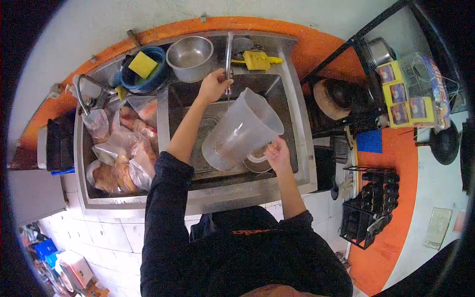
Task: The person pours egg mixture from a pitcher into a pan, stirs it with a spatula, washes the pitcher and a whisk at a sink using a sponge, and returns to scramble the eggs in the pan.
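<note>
A large translucent plastic pitcher [237, 131] is tilted over the right sink basin [185, 143], its mouth facing up and right below the faucet. My right hand [278, 154] grips it on its right side, fingers closed. My left hand [213, 86] is closed at the lower end of the metal faucet spout [228, 57]; its fingertips are partly hidden. A thin stream seems to run from the spout into the pitcher's mouth. Partly behind the pitcher, a round, rimmed item [260, 166] lies in the basin.
Plastic bags of raw meat [126, 153] fill the left basin. Along the back ledge stand a blue tub [158, 81] with a yellow sponge [143, 65], a metal pot [190, 59] and a yellow cloth [257, 61]. A black rack [368, 208] hangs at the right.
</note>
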The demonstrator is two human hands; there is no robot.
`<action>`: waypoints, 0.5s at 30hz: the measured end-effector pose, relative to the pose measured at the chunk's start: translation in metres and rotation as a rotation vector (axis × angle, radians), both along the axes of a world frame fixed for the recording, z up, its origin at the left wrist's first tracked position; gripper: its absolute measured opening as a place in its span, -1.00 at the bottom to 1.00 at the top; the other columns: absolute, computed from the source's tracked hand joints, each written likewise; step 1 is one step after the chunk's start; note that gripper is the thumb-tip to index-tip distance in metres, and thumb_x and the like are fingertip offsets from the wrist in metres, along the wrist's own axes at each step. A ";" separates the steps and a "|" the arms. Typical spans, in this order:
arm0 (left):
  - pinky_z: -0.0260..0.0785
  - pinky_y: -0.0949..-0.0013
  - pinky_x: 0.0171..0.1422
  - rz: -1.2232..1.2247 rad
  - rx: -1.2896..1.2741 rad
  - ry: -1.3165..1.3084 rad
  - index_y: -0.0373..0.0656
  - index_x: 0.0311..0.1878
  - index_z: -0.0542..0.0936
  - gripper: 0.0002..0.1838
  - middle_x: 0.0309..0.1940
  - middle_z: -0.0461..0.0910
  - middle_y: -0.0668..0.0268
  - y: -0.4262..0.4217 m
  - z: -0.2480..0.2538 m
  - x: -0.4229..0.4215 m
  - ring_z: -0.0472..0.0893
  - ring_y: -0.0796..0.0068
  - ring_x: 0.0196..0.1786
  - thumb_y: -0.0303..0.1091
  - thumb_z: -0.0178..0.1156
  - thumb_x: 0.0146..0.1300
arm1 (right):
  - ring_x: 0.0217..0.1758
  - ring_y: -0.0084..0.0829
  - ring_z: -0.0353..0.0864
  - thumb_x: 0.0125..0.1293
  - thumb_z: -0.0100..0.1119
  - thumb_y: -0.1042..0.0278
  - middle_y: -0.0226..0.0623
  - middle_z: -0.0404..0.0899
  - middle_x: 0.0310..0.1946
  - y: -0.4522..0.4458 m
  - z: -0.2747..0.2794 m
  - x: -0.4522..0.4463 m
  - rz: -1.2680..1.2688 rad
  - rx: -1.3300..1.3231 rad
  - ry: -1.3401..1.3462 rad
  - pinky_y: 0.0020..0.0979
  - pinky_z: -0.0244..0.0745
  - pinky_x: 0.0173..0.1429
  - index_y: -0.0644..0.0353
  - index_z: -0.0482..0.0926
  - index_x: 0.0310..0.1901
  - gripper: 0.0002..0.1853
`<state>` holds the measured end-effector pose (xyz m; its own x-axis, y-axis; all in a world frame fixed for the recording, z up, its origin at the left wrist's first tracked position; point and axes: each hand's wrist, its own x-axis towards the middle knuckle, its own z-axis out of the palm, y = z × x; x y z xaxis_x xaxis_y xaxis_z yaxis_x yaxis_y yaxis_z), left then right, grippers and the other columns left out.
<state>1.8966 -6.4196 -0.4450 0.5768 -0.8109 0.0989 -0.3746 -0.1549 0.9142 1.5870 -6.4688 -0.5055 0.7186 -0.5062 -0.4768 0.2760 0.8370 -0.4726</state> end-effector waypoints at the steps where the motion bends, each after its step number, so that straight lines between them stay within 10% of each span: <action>1: 0.32 0.36 -0.41 -0.005 -0.002 -0.002 -0.24 -0.29 0.47 -0.75 -0.56 0.53 0.21 -0.002 0.002 -0.004 0.52 0.42 -0.54 -0.29 0.20 0.02 | -0.80 -0.65 0.09 0.20 -0.05 0.14 -0.55 0.08 -0.86 0.006 0.001 -0.003 0.008 -0.037 0.005 -0.55 0.04 -0.65 0.02 0.23 -0.68 -0.66; 8: 0.37 0.51 -0.48 -0.040 -0.109 0.444 -0.22 -0.33 0.44 -0.80 -0.61 0.46 0.35 -0.012 0.031 -0.031 0.49 0.60 -0.52 -0.32 0.20 0.08 | -0.71 -0.70 0.17 0.27 -0.09 0.16 -0.57 0.16 -0.79 0.041 0.001 0.021 0.219 -0.762 0.517 -0.58 0.07 -0.57 0.11 0.36 -0.58 -0.69; 12: 0.47 0.46 -0.38 -0.057 -0.060 0.564 -0.21 -0.32 0.43 -0.79 -0.54 0.44 0.37 -0.004 0.053 -0.031 0.49 0.60 -0.49 -0.31 0.19 0.09 | -0.48 -0.26 0.50 0.19 -0.05 -0.05 -0.18 0.51 -0.57 0.047 -0.022 0.056 0.203 -1.624 1.026 -0.26 0.33 -0.37 0.24 0.50 -0.46 -0.56; 15: 0.49 0.46 -0.36 -0.121 -0.032 0.507 -0.22 -0.34 0.41 -0.79 -0.54 0.43 0.36 0.001 0.063 -0.024 0.49 0.59 -0.48 -0.32 0.19 0.08 | -0.32 -0.07 0.51 0.12 -0.04 -0.13 -0.04 0.53 -0.40 0.045 0.046 0.084 0.567 -1.529 1.038 -0.13 0.34 -0.23 0.28 0.53 -0.42 -0.49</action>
<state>1.8721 -6.4181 -0.3822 0.4608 -0.8760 -0.1424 0.1032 -0.1065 0.9889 1.6714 -6.4242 -0.4595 0.6948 -0.6888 -0.2071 -0.6637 -0.5031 -0.5535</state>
